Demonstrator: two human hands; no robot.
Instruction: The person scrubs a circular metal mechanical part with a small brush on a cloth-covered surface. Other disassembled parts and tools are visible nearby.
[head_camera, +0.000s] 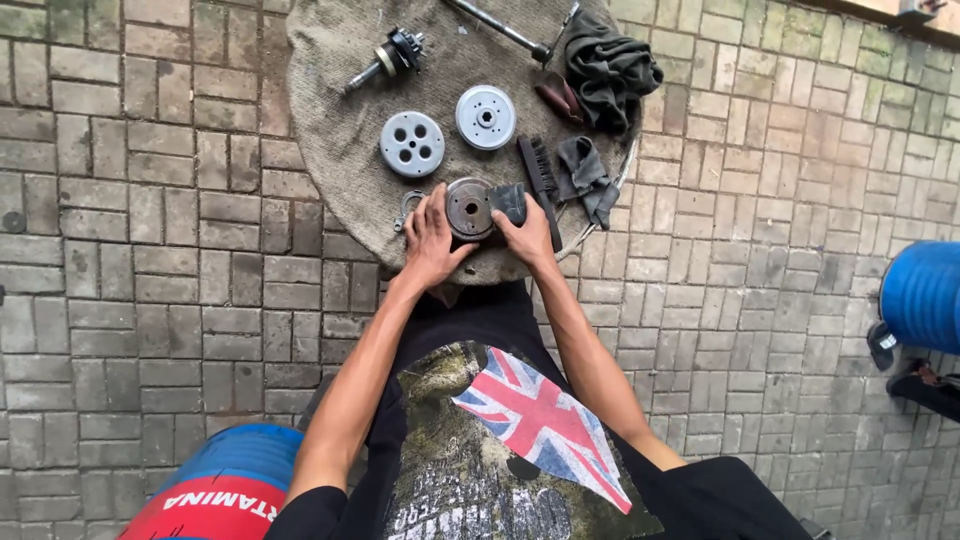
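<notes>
While both hands rest on the sacking mat (330, 150), the left hand (432, 243) lies half open, fingers spread, against the left side of a dark round hub (468, 208) at the mat's near edge. Touching the hub's right side, the right hand (527, 236) curls loosely round a dark rag (509, 201). Beyond them lie two pale discs (412, 143) (486, 117), a black brush (535, 170), a geared shaft (390, 57), a steel bar (498, 28) and crumpled cloths (608, 65). Brick paving (150, 250) surrounds the mat.
</notes>
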